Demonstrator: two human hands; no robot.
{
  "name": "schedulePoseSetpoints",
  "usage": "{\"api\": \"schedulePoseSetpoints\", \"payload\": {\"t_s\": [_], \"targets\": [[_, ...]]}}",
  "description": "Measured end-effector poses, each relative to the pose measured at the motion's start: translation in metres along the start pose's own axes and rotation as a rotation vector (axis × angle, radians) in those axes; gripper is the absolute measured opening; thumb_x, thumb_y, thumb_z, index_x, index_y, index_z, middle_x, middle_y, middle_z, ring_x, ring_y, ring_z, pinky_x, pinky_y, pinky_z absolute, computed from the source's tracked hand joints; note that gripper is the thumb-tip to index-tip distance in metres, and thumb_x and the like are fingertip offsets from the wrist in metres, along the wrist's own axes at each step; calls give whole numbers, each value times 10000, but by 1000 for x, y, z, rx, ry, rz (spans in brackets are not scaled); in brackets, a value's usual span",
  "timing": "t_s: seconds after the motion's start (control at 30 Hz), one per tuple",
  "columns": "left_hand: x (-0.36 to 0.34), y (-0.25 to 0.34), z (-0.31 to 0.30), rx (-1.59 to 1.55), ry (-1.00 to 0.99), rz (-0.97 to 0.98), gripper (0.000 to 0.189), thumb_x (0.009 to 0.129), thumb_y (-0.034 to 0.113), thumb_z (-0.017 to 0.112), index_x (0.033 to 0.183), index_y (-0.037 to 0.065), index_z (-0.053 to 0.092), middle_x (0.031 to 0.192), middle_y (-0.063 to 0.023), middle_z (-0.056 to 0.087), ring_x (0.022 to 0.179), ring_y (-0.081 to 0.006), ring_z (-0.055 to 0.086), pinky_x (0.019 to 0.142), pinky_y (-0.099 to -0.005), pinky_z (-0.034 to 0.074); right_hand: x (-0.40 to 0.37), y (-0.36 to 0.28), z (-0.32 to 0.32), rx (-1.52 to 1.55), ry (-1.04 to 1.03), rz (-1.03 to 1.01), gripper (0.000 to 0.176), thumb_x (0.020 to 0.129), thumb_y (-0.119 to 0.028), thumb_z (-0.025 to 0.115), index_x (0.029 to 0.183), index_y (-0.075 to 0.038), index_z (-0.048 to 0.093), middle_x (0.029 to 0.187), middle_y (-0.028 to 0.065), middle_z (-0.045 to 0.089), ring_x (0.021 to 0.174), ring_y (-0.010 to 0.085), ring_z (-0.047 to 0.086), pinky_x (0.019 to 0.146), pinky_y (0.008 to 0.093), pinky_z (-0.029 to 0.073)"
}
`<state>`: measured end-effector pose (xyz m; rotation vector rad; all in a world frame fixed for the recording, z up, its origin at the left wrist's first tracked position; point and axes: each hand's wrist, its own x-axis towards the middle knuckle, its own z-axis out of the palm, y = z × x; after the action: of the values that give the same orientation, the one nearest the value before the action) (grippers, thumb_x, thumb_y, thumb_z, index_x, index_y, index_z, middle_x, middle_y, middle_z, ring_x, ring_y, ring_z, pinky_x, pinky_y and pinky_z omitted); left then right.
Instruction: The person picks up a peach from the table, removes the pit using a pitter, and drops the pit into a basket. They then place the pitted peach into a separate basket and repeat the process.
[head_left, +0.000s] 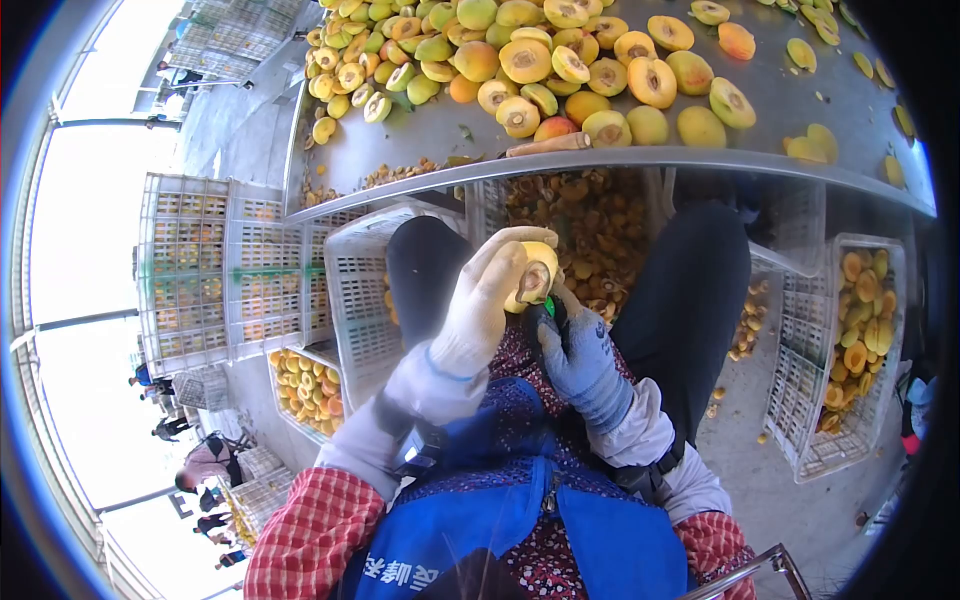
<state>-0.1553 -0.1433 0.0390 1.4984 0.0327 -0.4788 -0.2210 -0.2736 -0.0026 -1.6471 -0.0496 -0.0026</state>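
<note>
My left hand (478, 300), in a white knit glove, is closed around a yellow peach half (536, 277) held above my lap. The cut face with its brown pit hollow points toward my right hand. My right hand (580, 355), in a blue-grey coated glove, is curled round a small tool with a green part (549, 306), close against the lower edge of the fruit. Most of that tool is hidden by the fingers. Beyond both hands, a pile of whole and halved peaches (525, 62) lies on a metal table (400, 160).
A wooden-handled tool (550, 145) lies at the table's near edge. Under it, a crate holds pits and scraps (585, 225). White crates stand left (350, 300) and right (795, 370), the right one holding peach halves. Several people (210, 460) are far off at left.
</note>
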Motion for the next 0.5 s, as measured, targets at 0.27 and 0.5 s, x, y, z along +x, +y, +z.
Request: {"api": "schedulePoseSetpoints", "payload": {"t_s": [0.27, 0.5], "targets": [[1, 24, -13, 142, -93, -111, 552, 970, 489, 516, 1208, -5, 581, 900, -41, 646, 788, -77, 619, 686, -223, 519, 11, 0, -7, -242, -60, -133, 345, 848, -210, 656, 1125, -56, 520, 820, 202, 640, 750, 410, 640, 637, 476, 500], [-8, 17, 0, 88, 12, 10, 508, 972, 427, 498, 1146, -39, 602, 852, -43, 632, 723, -57, 561, 664, -192, 445, 6, 0, -6, -143, -88, -122, 360, 854, -193, 646, 1153, -37, 520, 847, 222, 643, 766, 431, 635, 644, 473, 501]]}}
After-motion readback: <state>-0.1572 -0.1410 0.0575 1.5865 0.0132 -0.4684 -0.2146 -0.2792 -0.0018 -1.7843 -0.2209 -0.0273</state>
